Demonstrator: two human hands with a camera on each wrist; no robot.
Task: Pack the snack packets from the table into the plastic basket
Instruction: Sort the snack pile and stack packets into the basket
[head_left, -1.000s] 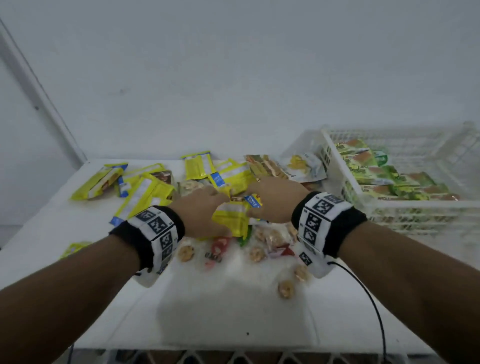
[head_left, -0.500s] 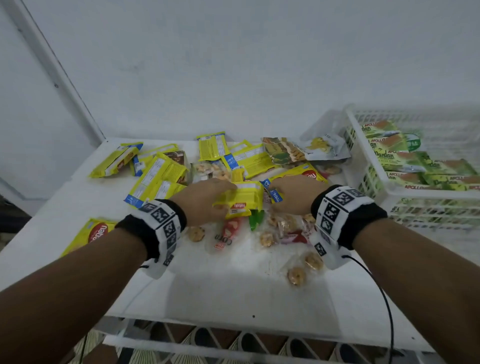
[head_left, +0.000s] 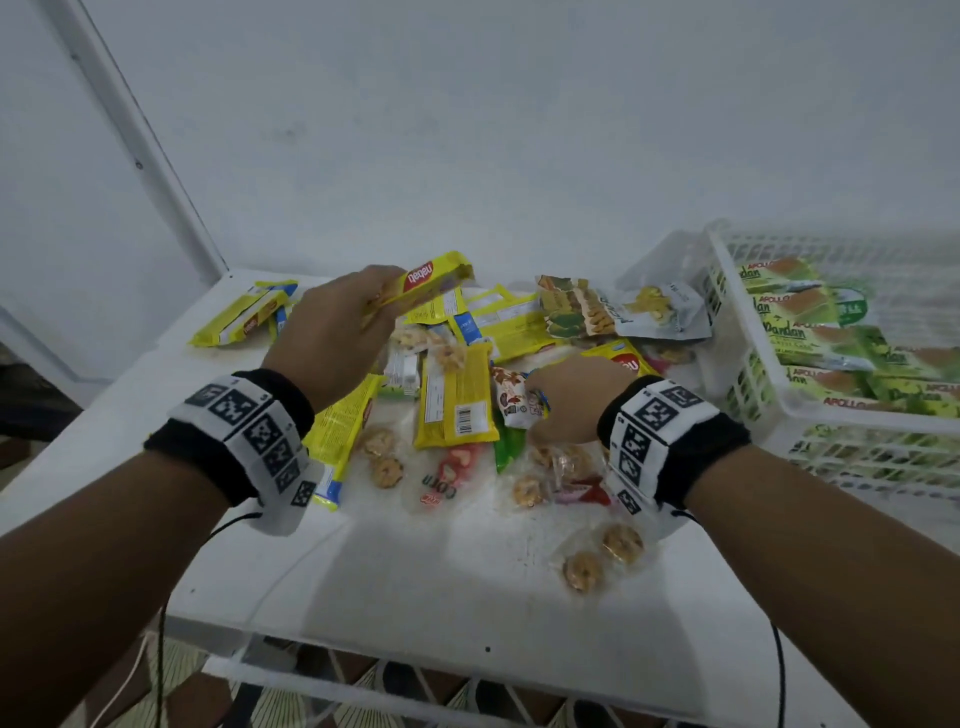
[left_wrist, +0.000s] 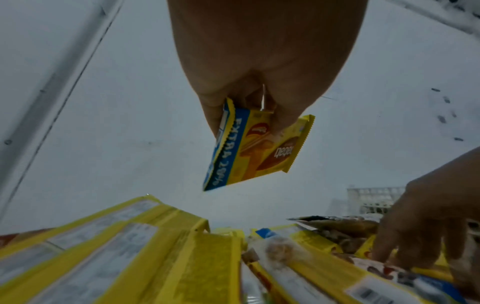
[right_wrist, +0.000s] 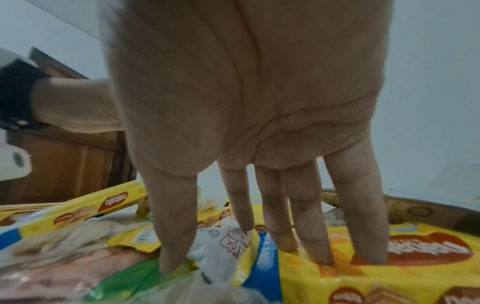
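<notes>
Pinched in the left hand (head_left: 332, 332), a yellow foil wafer packet (head_left: 421, 283) has risen off the pile, well left of the white slatted plastic basket (head_left: 779, 410); transfer comes next. Right hand (head_left: 576, 397) stays spread, fingers (right_wrist: 363, 236) pressing another yellow packet (right_wrist: 405, 265) beside the basket.

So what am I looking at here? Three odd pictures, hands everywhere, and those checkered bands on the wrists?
No machine here: a person wears three cameras. One on the head looks down at both hands; one on each wrist looks along the fingers. The left hand pinches a yellow wafer packet, lifted above the pile. The right hand lies with straight fingers on another yellow packet on the white table. More packets and cookies lie scattered there. The white plastic basket at the right holds green packets.
</notes>
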